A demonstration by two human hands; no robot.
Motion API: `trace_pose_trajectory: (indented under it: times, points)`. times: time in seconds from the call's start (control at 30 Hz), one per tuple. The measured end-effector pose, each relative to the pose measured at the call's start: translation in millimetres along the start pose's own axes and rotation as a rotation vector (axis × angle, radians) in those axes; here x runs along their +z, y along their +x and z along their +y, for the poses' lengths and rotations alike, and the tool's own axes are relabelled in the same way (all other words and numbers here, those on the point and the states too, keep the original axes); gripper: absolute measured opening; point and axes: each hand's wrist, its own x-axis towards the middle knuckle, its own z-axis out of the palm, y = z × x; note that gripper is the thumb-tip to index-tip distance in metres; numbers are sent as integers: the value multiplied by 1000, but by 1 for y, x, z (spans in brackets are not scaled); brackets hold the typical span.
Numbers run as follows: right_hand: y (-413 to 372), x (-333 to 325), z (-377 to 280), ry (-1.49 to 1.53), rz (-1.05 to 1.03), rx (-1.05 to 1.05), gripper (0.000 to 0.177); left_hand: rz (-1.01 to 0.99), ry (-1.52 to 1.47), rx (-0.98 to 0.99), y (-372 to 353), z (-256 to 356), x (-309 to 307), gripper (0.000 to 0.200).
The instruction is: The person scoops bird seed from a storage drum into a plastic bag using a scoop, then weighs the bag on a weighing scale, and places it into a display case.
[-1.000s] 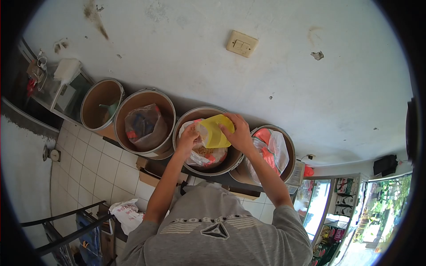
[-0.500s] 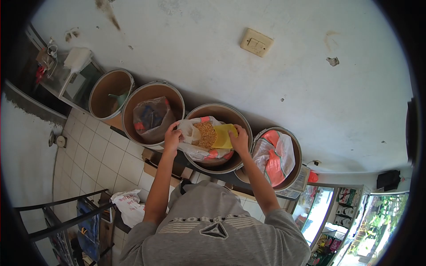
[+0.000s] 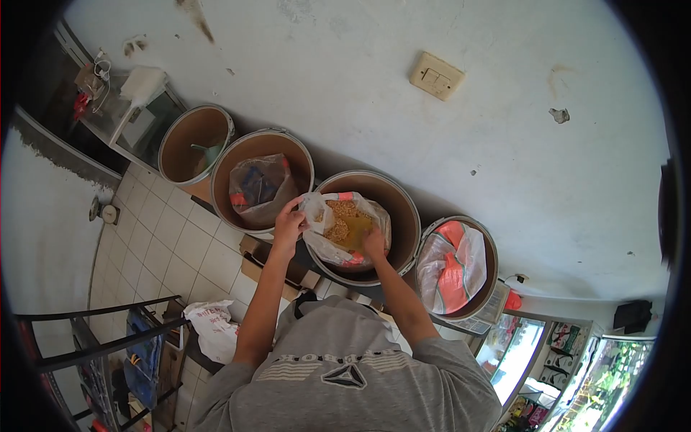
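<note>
Over the third drum (image 3: 407, 209) along the wall we have both hands at the mouth of a white plastic bag (image 3: 322, 245) that sits inside it, open at the top and holding golden-brown grain (image 3: 337, 217). Our left hand (image 3: 289, 229) pinches the near-left edge of the bag between thumb and fingers, drawing it outward so the mouth stays wide. Our right hand (image 3: 373, 245) reaches down into the bag from the near side, and the yellow scoop (image 3: 355, 233) shows just beyond it, sunk low into the grain. The fingers are partly hidden by the plastic, but the hold looks closed around the scoop's near end. We judge this to be the dig of a scooping stroke, with the scoop down in the grain and not yet lifted. Bringing it out calls for keeping the scoop level so the load does not spill, and for the left hand to hold its pinch so the slack plastic does not fold over the opening. Just to the left stands a second drum (image 3: 229, 160) with a clear sack (image 3: 259, 189) of darker goods, and beyond it a further drum (image 3: 173, 140) with a pale green scoop (image 3: 208, 153) lying in it. To the right a fourth drum (image 3: 491, 268) holds a white and orange sack (image 3: 450, 270). A light switch (image 3: 435, 75) sits on the wall above.
</note>
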Motion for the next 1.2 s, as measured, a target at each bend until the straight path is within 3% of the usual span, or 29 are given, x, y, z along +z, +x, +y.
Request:
trace_pose_trajectory:
  times: [0.2,0.37,0.6,0.77,1.07,1.2]
  points:
    - [14,5,4,97,-67,-138,39,6,-44,14,-4,14,11,40]
    - [21,10,28,107,-176,62,32,4,-46,19,-7,20,10,40]
    - [32,-19,41,101,-112,112,33,-52,-101,52,-18,33,18,41]
    - [48,-26,72,480,-99,95,32,-83,-117,44,-14,27,26,41]
    - [38,-131,19,884,-195,89,30,-169,-45,-41,13,-19,36,44]
    - [20,-174,-31,866,-199,15,32,-188,29,-64,15,-29,45,41]
